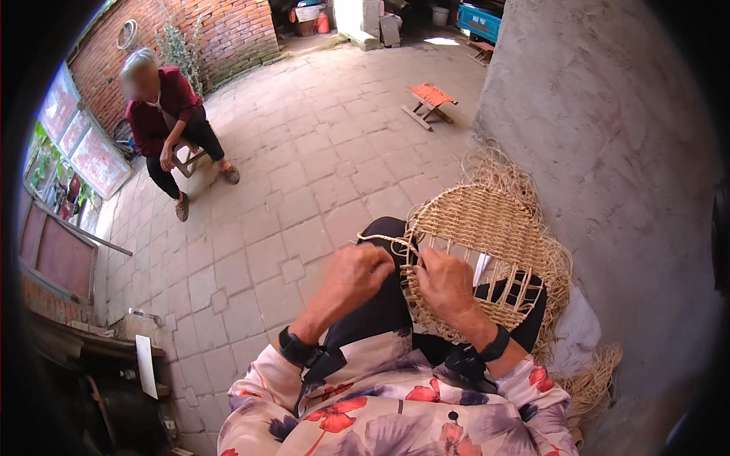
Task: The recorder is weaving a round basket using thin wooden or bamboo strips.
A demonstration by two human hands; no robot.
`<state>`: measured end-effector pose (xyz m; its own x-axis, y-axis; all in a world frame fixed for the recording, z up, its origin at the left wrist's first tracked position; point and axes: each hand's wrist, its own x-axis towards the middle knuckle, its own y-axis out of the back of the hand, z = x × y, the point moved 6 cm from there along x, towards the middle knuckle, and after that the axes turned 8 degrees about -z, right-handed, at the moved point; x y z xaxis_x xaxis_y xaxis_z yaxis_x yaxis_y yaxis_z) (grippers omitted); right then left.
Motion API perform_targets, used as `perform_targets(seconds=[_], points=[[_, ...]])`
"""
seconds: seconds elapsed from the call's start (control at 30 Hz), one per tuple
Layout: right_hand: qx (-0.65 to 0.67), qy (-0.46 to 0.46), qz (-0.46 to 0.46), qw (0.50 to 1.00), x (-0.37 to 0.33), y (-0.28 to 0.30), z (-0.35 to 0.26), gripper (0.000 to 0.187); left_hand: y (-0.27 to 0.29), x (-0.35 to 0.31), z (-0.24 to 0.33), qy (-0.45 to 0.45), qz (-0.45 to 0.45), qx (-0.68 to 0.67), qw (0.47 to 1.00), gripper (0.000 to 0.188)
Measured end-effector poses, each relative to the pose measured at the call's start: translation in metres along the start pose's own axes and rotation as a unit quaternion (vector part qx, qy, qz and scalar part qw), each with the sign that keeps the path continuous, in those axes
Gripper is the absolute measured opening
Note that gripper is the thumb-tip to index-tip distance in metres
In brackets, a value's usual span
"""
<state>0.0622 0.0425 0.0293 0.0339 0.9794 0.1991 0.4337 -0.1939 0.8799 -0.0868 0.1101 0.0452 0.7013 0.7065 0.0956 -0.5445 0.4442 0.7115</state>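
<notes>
On my lap rests a rounded woven straw piece point(477, 216), densely woven at its far part, with open bars and gaps nearer me. A pale twisted straw cord point(389, 239) reaches out from its left edge. My left hand point(353, 277) is closed just left of the weave, fingers curled by the cord, which it appears to hold; its fingertips are partly hidden. At the left rim, my right hand point(447, 285) is closed, thumb and fingers pinching the edge where the cord meets it. Part of that grip is hidden behind the fingers.
Loose straw strands point(559, 266) hang in a tangle along the weave's right side, with another bundle point(597, 384) lower down. A grey wall point(601, 114) rises close on my right. A person point(167, 125) sits at the far left. An orange-topped folding stool point(432, 99) stands on the paving.
</notes>
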Motion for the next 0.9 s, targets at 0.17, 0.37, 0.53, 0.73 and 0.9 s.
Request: perform_targets(seconds=[0.17, 0.37, 0.53, 0.73, 0.9], points=[[-0.006, -0.004, -0.032, 0.999, 0.005, -0.001, 0.0, 0.016, -0.038, 0.001, -0.013, 0.059, -0.022, -0.086, 0.994, 0.025], [0.061, -0.084, 0.029, 0.994, -0.01, 0.022, 0.013, 0.013, -0.049, 0.007, -0.028, 0.11, -0.034, -0.155, 0.981, 0.03], [0.065, 0.07, 0.06, 0.994, -0.03, 0.018, -0.015, 0.012, -0.051, 0.008, -0.028, 0.118, -0.033, -0.156, 0.98, 0.031], [0.026, 0.021, -0.043, 0.999, -0.028, 0.004, -0.013, 0.018, -0.049, 0.007, -0.025, 0.115, -0.022, -0.127, 0.985, 0.032], [0.098, -0.014, -0.091, 0.991, -0.017, -0.002, -0.004, 0.02, -0.044, -0.003, -0.02, 0.057, 0.032, -0.131, 0.989, 0.021]])
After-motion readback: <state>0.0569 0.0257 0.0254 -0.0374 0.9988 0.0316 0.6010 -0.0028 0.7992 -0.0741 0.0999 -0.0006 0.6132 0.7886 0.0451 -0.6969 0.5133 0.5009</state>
